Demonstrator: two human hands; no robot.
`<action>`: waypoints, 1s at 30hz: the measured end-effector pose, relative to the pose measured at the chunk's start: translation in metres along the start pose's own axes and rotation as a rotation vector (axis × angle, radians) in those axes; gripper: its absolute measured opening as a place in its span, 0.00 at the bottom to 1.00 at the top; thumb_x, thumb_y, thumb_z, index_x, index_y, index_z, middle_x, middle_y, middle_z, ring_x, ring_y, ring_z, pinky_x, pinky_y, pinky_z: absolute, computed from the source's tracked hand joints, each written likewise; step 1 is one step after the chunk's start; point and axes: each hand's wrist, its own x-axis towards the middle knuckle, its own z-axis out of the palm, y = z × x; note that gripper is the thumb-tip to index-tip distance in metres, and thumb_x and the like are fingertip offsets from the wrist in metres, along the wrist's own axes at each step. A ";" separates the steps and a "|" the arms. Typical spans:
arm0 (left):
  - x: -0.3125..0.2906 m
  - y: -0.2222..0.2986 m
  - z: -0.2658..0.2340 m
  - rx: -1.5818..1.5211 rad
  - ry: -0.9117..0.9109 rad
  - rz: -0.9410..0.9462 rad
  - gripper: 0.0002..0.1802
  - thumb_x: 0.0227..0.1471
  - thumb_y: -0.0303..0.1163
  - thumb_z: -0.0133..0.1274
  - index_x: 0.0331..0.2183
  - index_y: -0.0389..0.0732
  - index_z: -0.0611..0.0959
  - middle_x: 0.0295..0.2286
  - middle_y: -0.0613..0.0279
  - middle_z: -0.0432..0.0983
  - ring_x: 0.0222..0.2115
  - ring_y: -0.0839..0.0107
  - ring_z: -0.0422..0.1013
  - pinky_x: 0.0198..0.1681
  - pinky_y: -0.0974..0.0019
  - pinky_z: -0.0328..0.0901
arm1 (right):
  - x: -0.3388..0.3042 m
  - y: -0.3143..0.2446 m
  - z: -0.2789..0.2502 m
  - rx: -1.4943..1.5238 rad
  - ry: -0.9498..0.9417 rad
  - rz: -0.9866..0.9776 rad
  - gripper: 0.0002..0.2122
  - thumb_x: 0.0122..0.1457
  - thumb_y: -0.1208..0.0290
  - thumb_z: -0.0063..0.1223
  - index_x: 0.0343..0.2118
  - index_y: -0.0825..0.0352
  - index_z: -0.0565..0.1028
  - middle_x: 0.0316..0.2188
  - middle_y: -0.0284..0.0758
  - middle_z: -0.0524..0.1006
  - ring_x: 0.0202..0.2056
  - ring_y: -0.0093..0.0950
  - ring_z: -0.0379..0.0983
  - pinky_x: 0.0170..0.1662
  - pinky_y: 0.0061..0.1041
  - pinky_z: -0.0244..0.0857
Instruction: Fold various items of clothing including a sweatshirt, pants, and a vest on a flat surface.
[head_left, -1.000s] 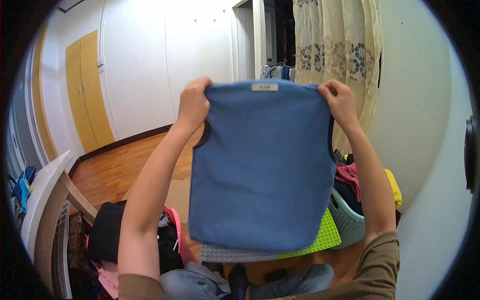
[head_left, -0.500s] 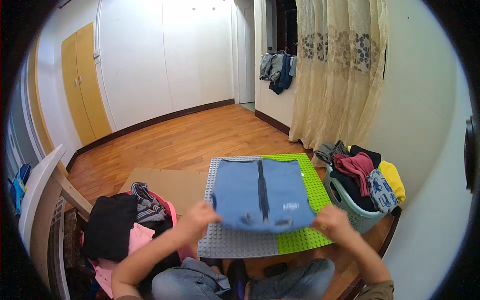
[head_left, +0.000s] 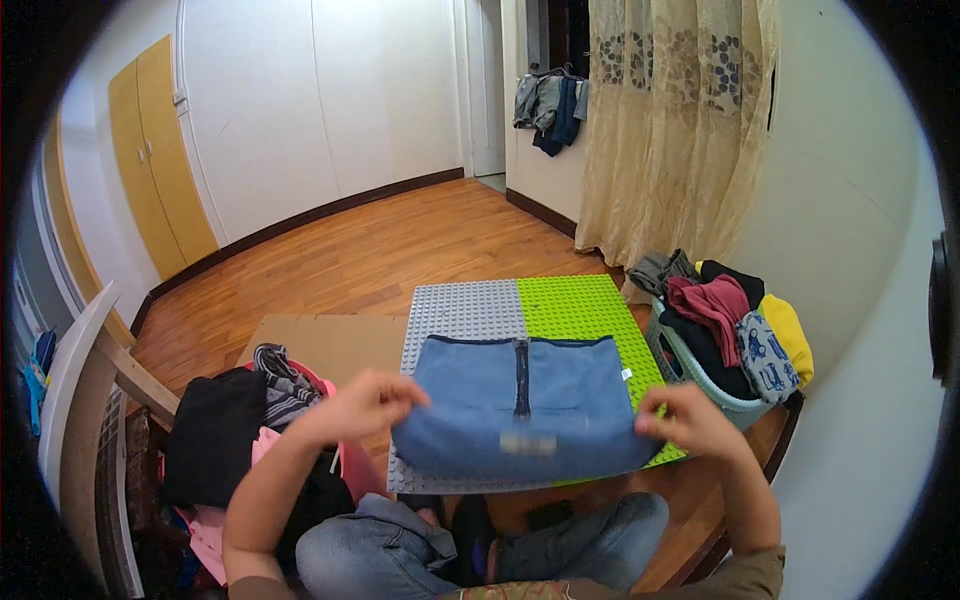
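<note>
Left hand [head_left: 365, 400]: you pinch the blue top's [head_left: 520, 400] near left corner.
Right hand [head_left: 690, 418]: grips the right corner (level both over the board [head_left: 470, 310]).

- Left hand [head_left: 365, 405] and right hand [head_left: 690, 420]: bare, without gloves.
- Forearms: bare to the elbow.
- Olive-brown short sleeves just below the elbows.
- Blue jeans [head_left: 400, 545] over both knees, below the hands.
</note>
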 end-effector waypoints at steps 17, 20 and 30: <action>0.185 -0.153 0.036 0.563 0.563 0.028 0.07 0.45 0.26 0.47 0.26 0.39 0.80 0.26 0.48 0.75 0.32 0.51 0.70 0.37 0.53 0.65 | 0.155 0.172 0.078 -0.276 0.416 0.311 0.13 0.47 0.60 0.55 0.23 0.67 0.75 0.24 0.41 0.75 0.29 0.38 0.72 0.34 0.35 0.64; 0.178 -0.127 0.049 0.705 0.609 0.106 0.07 0.42 0.25 0.48 0.28 0.37 0.79 0.32 0.48 0.74 0.35 0.52 0.68 0.41 0.55 0.63 | 0.147 0.184 0.072 -0.215 0.532 0.263 0.13 0.47 0.60 0.54 0.23 0.67 0.74 0.25 0.42 0.74 0.30 0.38 0.71 0.34 0.35 0.63; 0.141 -0.068 0.114 0.836 0.135 0.541 0.27 0.51 0.38 0.46 0.50 0.33 0.65 0.53 0.45 0.55 0.56 0.51 0.49 0.56 0.51 0.48 | 0.091 0.195 0.058 -0.104 0.506 0.662 0.19 0.47 0.57 0.55 0.27 0.73 0.73 0.28 0.46 0.75 0.31 0.40 0.73 0.35 0.37 0.64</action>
